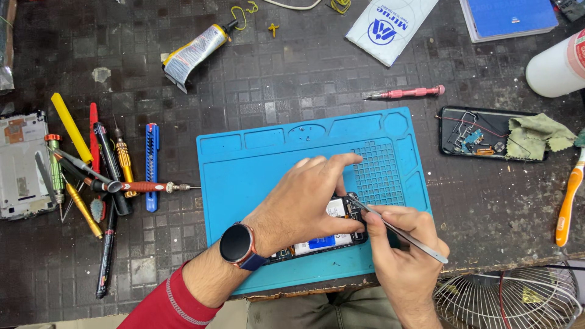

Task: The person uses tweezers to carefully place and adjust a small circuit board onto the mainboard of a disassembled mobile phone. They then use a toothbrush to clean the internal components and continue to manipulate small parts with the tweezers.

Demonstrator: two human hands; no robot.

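Right hand (405, 256) pinches tweezers (396, 228), tips at opened phone (323, 234); left hand (304, 201) presses it flat, probably steadying, on blue mat (244, 164).

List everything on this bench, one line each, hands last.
Mat: one, blue, centre of bench.
Opened phone: one, black, on the mat under the hands.
Tweezers: one, silver, in the right hand, tip at the phone.
Screwdrivers and hand tools: a pile, mixed colours, left of the mat.
Phone frame: one, white, far left edge.
Glue tube: one, silver and yellow, top left.
Pink screwdriver: one, above the mat.
Second phone shell: one, black, right, with a green cloth on it.
Toothbrush: one, orange, right edge.
White pouch: one, top.
Blue box: one, top right.
White bottle: one, right edge.
Fan grille: one, white, bottom right.
Left hand: on the phone, wearing a watch.
Right hand: holds the tweezers.
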